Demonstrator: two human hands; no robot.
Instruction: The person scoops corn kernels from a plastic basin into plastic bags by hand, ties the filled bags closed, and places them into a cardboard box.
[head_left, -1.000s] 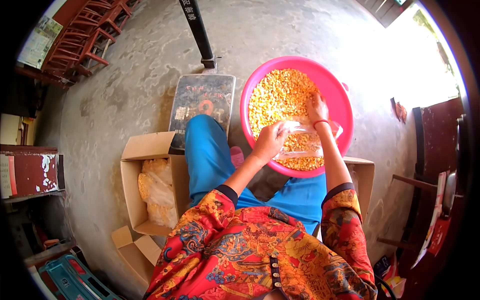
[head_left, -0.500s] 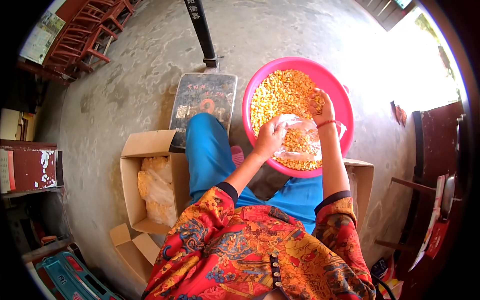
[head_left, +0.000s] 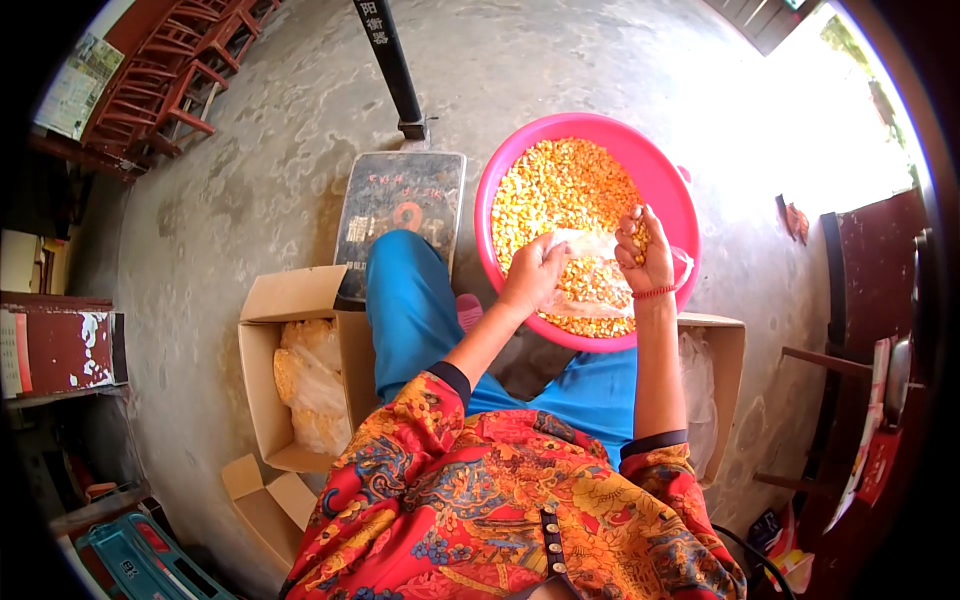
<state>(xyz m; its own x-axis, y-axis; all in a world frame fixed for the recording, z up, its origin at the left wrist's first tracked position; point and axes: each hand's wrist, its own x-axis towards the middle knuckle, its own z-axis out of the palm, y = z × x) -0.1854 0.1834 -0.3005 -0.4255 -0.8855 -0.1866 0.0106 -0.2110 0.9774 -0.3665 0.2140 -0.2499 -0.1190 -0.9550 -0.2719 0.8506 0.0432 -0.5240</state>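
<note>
A pink basin (head_left: 668,175) holds a wide layer of yellow corn kernels (head_left: 560,185). Over its near part, my left hand (head_left: 535,272) pinches the edge of a clear plastic bag (head_left: 590,245). The bag lies over the kernels, and kernels show through it. At the bag's right side is my right hand (head_left: 648,252), palm turned up and fingers curled round some kernels. A red band circles that wrist.
Left of my legs, a cardboard box (head_left: 262,385) holds filled plastic bags (head_left: 312,385). Another box (head_left: 728,385) with plastic stands right. A platform scale (head_left: 400,205) lies beyond my knee. Red chairs (head_left: 180,90) are stacked far left; a bench (head_left: 830,365) is at right.
My right hand has risen from the kernels, turned palm up with some in it, and come nearer to me beside the bag. My left hand still grips the bag.
</note>
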